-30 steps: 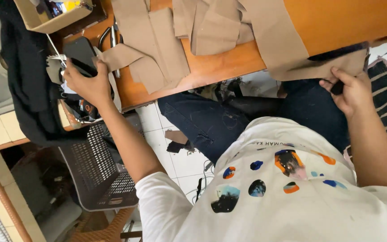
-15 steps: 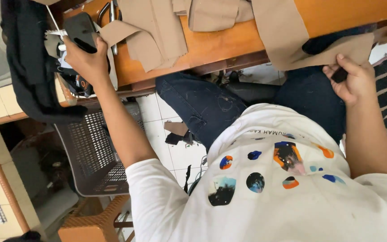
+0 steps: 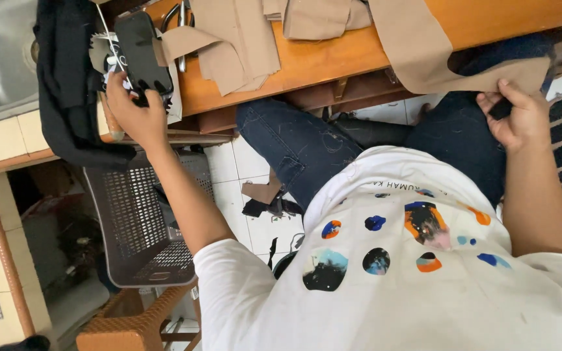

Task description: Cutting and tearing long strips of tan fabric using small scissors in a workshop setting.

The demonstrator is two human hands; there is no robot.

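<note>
— What have you got hold of?

— Your left hand (image 3: 136,117) is wrapped round a black phone (image 3: 140,55), fingers curled over its lower end, holding it above the left edge of the wooden table (image 3: 333,55), just beside a heap of black cloth (image 3: 66,91).

— And the other hand?

— Your right hand (image 3: 518,117) is closed in a pinch on the hanging edge of a tan fabric piece (image 3: 437,55) that drapes off the table over your knee (what sits between the fingers besides cloth, I cannot tell).

— Around that?

— More tan fabric cut-outs (image 3: 235,39) lie on the tabletop; a brown perforated basket (image 3: 141,221) stands on a wicker stool (image 3: 131,322) below your left arm.
</note>
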